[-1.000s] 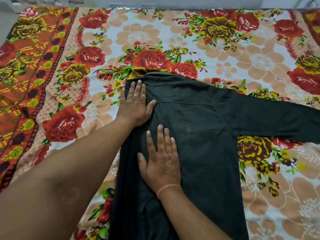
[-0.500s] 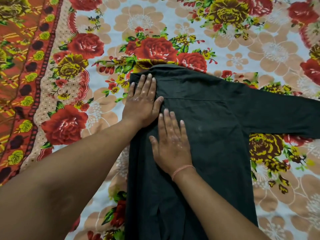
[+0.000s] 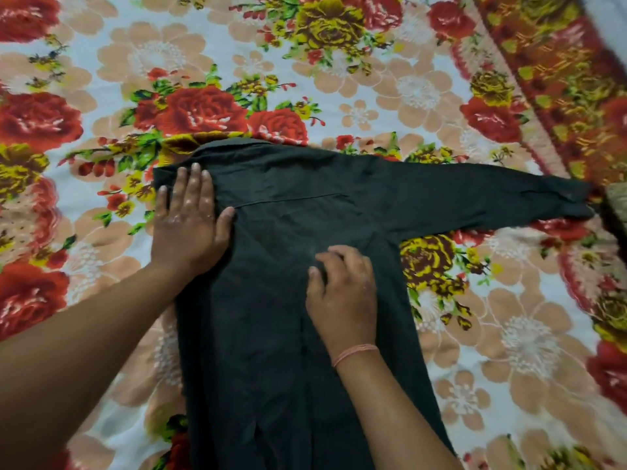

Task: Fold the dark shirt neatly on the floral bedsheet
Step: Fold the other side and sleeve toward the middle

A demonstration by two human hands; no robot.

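Note:
The dark shirt [image 3: 281, 300] lies back-up on the floral bedsheet [image 3: 424, 93], collar at the far end. Its left side is folded inward, giving a straight left edge. The right sleeve [image 3: 481, 203] stretches out flat to the right, cuff near the sheet's red border. My left hand [image 3: 191, 220] presses flat, fingers spread, on the folded left shoulder. My right hand [image 3: 342, 293] rests on the middle of the shirt's back with fingers curled against the cloth; a thin pink thread circles that wrist.
A red and orange patterned border [image 3: 556, 89] runs diagonally along the sheet's right side. A dark brownish object [image 3: 615, 208] shows at the right edge beside the sleeve cuff. Open sheet lies left and right of the shirt body.
My right hand slid rightward across the shirt's back and its fingers curled. My left hand stayed flat on the left shoulder. The view swung right, bringing the whole right sleeve into sight.

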